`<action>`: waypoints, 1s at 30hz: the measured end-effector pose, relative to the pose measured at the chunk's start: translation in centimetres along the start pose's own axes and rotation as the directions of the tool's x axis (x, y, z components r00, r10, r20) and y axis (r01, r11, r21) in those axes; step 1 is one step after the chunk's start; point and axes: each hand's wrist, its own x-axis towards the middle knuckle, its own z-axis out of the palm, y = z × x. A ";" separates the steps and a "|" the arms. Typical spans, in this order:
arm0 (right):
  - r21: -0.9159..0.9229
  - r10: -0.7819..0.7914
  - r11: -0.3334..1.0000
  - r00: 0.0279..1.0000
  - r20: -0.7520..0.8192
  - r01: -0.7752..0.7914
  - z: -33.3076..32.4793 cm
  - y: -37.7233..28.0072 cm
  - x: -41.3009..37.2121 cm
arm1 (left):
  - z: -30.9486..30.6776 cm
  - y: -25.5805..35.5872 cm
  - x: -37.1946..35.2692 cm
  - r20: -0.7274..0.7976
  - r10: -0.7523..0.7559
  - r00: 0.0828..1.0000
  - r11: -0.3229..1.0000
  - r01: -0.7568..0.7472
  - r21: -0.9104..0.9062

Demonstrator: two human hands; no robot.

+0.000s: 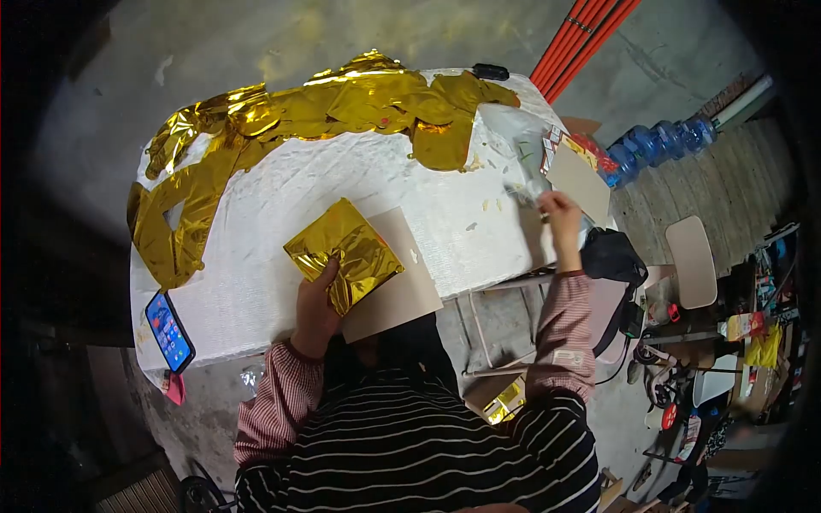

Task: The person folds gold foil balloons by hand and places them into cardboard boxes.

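A white-covered table (282,197) fills the middle of the view, its surface rough and dotted with small gold scraps. It stands on a grey, stained concrete floor (94,111). A long crumpled run of gold foil (342,103) lies along the far edge and curls down the left side. At the near edge, a tan cardboard sheet (406,291) juts out over the table's rim, and a folded gold foil square (351,248) lies on top of it. The left hand (315,303) rests on the near corner of that square, fingers together and laid flat on the foil rather than closed round it. The right hand (560,212) reaches out to the right edge of the table, fingers curled beside some clear plastic (523,167); whether they actually grip anything cannot be told (the spot is small and blurred). Just past it lies a second cardboard piece (580,181). A lit phone (168,330) sits at the near left corner. Off the table to the right are a black bag (609,255), a pale chair seat (691,261), blue bottles (658,141) and a bundle of orange-red pipes (581,38).
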 end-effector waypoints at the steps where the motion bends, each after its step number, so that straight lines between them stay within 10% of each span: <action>1: 0.128 0.042 0.991 0.999 0.001 -0.042 -0.7 -1.6 0.0 | 0.1 0.1 -0.1 0.000 -0.008 1.000 1.000 0.008 0.004; 6: 0.410 0.296 0.816 0.903 0.311 -0.409 -3.1 -3.8 -0.6 | 0.5 0.3 -0.5 0.088 0.066 0.994 0.972 -0.085 0.221; 8: 0.304 0.338 0.846 0.882 0.328 -0.437 -3.3 -2.6 -1.4 | 0.7 0.3 -0.6 0.074 0.051 0.996 0.985 -0.062 0.159; 10: -0.233 0.428 0.900 0.849 0.310 -0.369 -3.9 -1.1 -2.0 | 0.6 0.3 -0.6 0.063 0.032 0.998 0.995 -0.038 0.097; 12: -0.691 0.066 0.723 0.994 0.084 0.010 -3.4 0.7 -2.8 | 0.3 0.4 -0.6 0.122 0.022 0.992 0.987 -0.041 0.154; 17: -0.605 -0.322 0.744 0.946 0.046 0.283 -1.1 -0.8 -5.5 | 0.4 0.5 -0.4 0.052 -0.024 0.998 0.997 0.020 0.070; 30: -0.656 -0.414 0.715 0.903 -0.120 0.241 3.2 -2.8 -5.3 | -0.5 -0.3 0.5 0.075 -0.026 0.997 0.999 0.029 -0.044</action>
